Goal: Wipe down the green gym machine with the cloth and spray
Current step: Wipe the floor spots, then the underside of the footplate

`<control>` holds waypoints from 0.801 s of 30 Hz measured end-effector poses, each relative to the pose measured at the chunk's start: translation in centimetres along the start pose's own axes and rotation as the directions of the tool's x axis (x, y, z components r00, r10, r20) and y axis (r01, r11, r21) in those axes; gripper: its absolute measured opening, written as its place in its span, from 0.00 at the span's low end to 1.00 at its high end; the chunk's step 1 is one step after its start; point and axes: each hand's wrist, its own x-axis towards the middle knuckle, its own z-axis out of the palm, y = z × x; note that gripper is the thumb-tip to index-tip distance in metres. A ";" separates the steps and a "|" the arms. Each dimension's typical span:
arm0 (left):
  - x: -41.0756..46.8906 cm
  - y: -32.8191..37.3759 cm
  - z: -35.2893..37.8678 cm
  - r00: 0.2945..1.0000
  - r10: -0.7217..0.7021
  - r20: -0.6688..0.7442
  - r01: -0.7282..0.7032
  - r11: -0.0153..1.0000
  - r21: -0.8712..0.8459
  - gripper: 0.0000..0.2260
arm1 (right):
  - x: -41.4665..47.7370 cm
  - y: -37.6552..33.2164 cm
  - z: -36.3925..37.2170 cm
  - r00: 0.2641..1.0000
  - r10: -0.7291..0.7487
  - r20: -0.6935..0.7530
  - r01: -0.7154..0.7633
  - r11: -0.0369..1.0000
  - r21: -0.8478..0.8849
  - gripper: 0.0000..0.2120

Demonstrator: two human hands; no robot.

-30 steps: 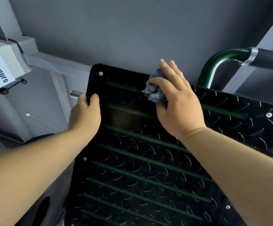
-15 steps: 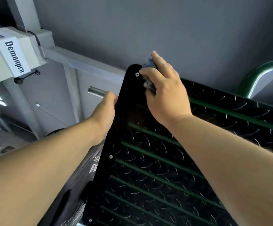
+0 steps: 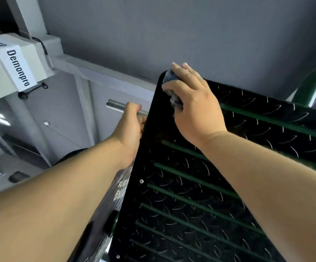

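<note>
Your right hand (image 3: 193, 104), gripping the bunched cloth (image 3: 175, 100), has swept left along the footplate (image 3: 191, 195) and now presses the cloth into its top-left corner. Your left hand (image 3: 129, 127) has slid beside the steel bar (image 3: 115, 104); I cannot tell its grip. The lower ribs likely come next.

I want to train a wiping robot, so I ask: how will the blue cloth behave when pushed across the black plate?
Probably floppy: the cloth is bunched into folds under the right hand. Likely light, since the fingers alone hold it. It may snag on the raised tread of the plate.
</note>
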 end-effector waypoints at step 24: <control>-0.4 -0.3 -0.1 0.999 0.028 -0.021 -0.025 0.994 0.108 0.28 | -17.4 -6.1 4.9 0.893 -0.217 0.393 0.168 0.973 0.156 0.18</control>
